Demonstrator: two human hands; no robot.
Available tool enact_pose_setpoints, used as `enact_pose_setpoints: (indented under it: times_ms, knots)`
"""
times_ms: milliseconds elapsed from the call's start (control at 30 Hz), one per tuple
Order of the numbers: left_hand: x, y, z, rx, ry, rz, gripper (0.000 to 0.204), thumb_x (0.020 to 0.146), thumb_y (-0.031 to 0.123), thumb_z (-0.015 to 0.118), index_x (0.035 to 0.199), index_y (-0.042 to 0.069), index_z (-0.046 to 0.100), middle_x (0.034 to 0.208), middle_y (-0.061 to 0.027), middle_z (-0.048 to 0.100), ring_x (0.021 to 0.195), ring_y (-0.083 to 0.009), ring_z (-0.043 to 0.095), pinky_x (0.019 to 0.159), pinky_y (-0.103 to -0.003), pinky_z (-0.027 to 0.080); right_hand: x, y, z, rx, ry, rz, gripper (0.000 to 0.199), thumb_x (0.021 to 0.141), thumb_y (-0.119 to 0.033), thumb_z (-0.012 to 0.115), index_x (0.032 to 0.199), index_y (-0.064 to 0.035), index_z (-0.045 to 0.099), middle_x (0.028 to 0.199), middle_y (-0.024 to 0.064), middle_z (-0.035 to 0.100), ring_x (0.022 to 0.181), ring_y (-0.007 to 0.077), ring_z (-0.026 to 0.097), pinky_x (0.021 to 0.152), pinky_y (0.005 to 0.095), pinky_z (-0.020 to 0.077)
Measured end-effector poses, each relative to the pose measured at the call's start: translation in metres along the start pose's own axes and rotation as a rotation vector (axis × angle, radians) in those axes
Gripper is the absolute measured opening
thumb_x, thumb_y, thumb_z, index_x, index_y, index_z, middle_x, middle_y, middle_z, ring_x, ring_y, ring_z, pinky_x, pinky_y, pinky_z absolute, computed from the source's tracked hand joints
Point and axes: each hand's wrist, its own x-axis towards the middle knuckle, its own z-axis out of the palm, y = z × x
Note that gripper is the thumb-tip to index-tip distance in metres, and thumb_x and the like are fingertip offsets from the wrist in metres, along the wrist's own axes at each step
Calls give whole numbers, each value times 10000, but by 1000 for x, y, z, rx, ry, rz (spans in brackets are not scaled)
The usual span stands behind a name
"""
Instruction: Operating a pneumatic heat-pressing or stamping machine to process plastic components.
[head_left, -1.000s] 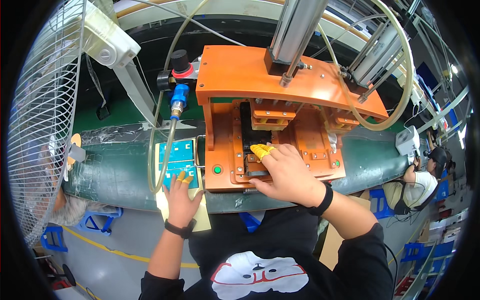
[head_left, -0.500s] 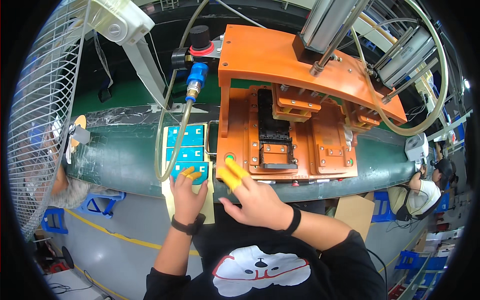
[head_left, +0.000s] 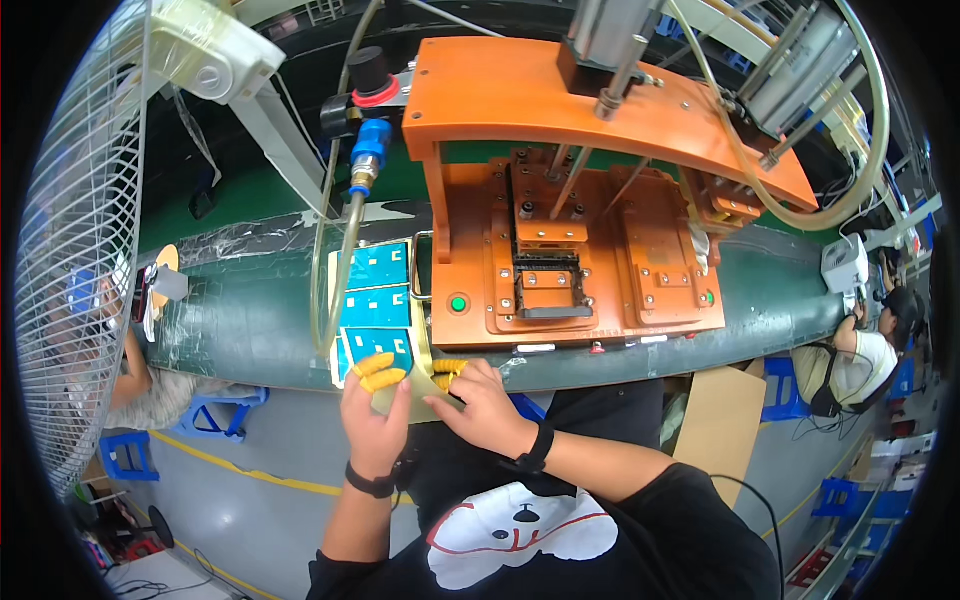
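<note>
My left hand (head_left: 375, 420), with yellow finger cots, is closed over the lower edge of a sheet of blue labels (head_left: 375, 306) on pale yellow backing. Its fingertips overlap the nearest label. My right hand (head_left: 487, 408), also in yellow finger cots, is closed at the sheet's lower right edge, where the backing bends up; its fingertips are partly hidden. Just beyond stands an orange pneumatic press (head_left: 465, 315). Its left pressing block (head_left: 548, 232) is down on a long black part (head_left: 560, 311) in the fixture. A green button (head_left: 459, 304) lies on the near left corner.
A clear hose (head_left: 340, 260) hangs over the labels from a blue air fitting (head_left: 371, 145). A wire fan guard (head_left: 85, 220) stands at far left. Cardboard (head_left: 715, 425) leans by the table's front edge. Other people sit at both ends of the green table (head_left: 250, 330).
My right hand has moved from beside the green button down to the label sheet. The press's left block has come down onto the black part. The sheet's near end is now bent up.
</note>
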Motion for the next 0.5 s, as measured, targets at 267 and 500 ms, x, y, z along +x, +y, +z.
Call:
enact_pose_setpoints:
  times_ms: [267,500]
  knots:
    - [2,2,-37,-1201,107,-270,271,1030,163,554,1226,-13,623,1249,-153,673,1195,-279,611,1096,-448,429,-76,42,-125,290,221,243,140,965,-126,693,1004,7,712,890,146,703,832,285,682,774,348,535]
    - [11,48,6,-1329,-312,-329,446,1047,221,484,1414,-33,478,1436,-197,545,1334,-324,534,1155,-508,391,-324,145,-169,740,1213,1099,267,1066,-239,548,1165,2,604,1008,78,699,817,173,666,703,359,560]
